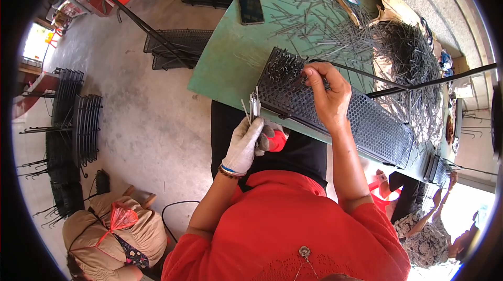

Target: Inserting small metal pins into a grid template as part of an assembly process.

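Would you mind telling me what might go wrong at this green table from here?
The bare right hand could get pricked by the dense rod ends on the perforated black rack. Thin rods might slip from the gloved left hand. The phone could be scratched by loose rods scattered near it.

Phone on the table, left of loose rods, beyond the rack

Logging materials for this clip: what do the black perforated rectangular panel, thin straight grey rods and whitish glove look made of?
Black perforated panel: probably metal, dark satin coating; regular holes, faint sheen.
Grey rods: likely bare metal; slim, pale glints.
Whitish glove: apparently matte fabric; soft creases, fibre unclear.
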A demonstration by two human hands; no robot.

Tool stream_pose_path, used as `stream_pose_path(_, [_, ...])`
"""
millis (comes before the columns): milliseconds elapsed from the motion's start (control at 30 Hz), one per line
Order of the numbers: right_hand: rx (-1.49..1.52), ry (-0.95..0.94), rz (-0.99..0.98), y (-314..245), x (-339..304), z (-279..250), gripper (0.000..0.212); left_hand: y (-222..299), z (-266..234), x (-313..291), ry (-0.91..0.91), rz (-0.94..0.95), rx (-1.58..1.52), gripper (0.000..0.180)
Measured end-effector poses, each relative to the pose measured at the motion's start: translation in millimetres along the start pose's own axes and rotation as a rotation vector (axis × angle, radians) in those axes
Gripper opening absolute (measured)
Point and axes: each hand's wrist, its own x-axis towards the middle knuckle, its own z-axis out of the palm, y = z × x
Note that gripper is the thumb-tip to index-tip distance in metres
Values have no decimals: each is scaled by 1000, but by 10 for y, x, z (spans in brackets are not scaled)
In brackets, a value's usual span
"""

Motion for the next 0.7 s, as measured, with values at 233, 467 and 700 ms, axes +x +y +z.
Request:
stream_pose_path(233, [-169,-96,-313,162,109,31,7,0,20,-19,-5,-20,18,24])
stream_pose_path(467, [-88,-116,-171,106,54,81,8,31,9,-10,14,-31,17,24])
stream_pose_path(700, [-139,-92,-250,161,61,94,7,20,5,6,13,-33,16,23])
